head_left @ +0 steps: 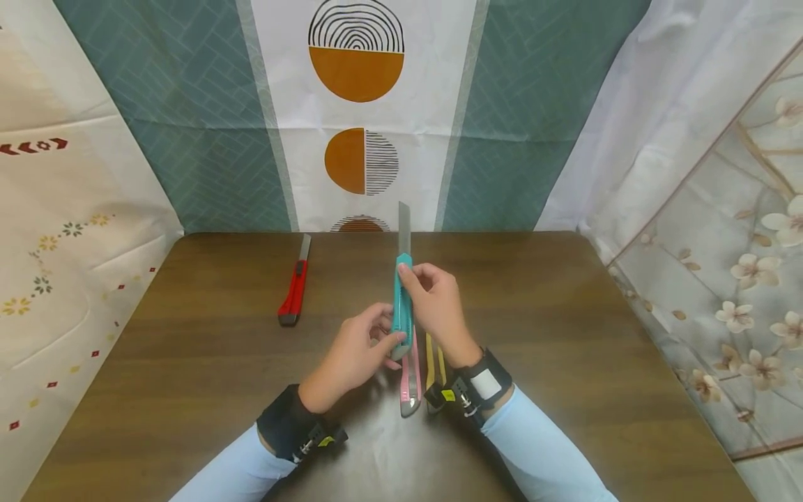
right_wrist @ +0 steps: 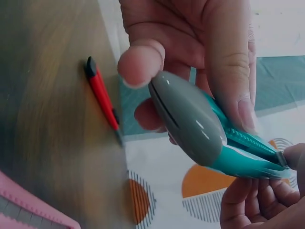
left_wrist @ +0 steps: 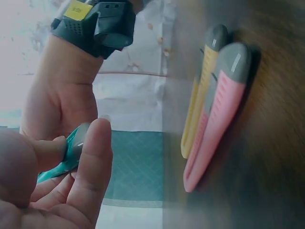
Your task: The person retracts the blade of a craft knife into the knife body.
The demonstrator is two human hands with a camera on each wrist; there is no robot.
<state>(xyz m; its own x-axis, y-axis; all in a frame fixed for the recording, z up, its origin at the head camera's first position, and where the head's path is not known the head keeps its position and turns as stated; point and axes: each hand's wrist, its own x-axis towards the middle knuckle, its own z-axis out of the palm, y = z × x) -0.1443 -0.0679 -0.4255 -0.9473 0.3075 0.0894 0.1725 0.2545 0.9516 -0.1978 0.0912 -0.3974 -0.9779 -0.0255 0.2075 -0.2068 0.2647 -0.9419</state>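
Note:
A teal box cutter (head_left: 402, 307) is held up over the table, its long blade (head_left: 404, 226) out and pointing away from me. My left hand (head_left: 360, 346) grips the grey rear end of its handle between thumb and fingers. Further forward, my right hand (head_left: 439, 301) pinches the handle, and in the right wrist view its thumb (right_wrist: 294, 156) presses at the slider. Below the hands a pink box cutter (head_left: 410, 387) lies on the table beside a yellow one (left_wrist: 198, 114). The hands partly cover both in the head view.
A red box cutter (head_left: 295, 293) with its blade out lies at the far left of the brown wooden table (head_left: 533, 314). Patterned cloths (head_left: 514, 118) hang behind the table and along its sides.

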